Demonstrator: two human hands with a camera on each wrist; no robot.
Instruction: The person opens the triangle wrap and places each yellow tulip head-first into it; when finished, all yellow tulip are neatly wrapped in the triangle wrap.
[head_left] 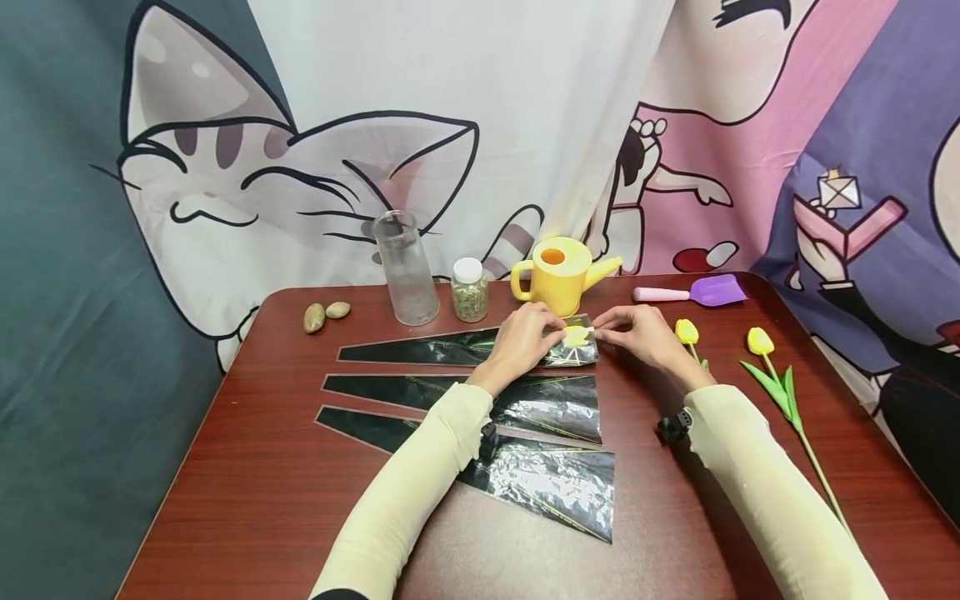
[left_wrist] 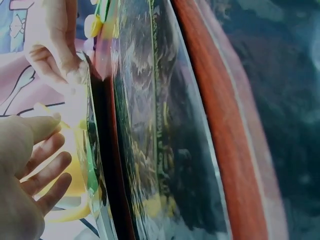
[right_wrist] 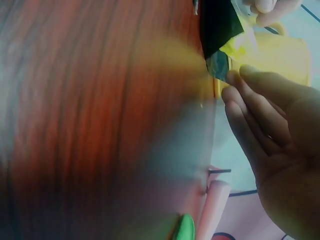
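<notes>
Three clear cellophane sleeves lie side by side on the red-brown table (head_left: 262,500). At the wide mouth of the far sleeve (head_left: 420,348), a yellow tulip head (head_left: 576,336) shows inside the film. My left hand (head_left: 534,332) lies on that sleeve with fairly straight fingers; in the left wrist view it (left_wrist: 50,145) sits beside the film's edge (left_wrist: 150,125). From the right, my right hand (head_left: 617,332) pinches the mouth's edge. Its fingertips (right_wrist: 240,82) meet the sleeve corner (right_wrist: 217,25). The middle sleeve (head_left: 555,407) and near sleeve (head_left: 555,483) lie under my left forearm.
Behind the hands stand a yellow watering can (head_left: 558,275), a small lidded jar (head_left: 469,290) and a tall clear glass (head_left: 405,268). Two pebbles (head_left: 324,315) lie far left. A purple scoop (head_left: 697,292) and two yellow tulips (head_left: 761,342) lie right. A cartoon cloth hangs behind.
</notes>
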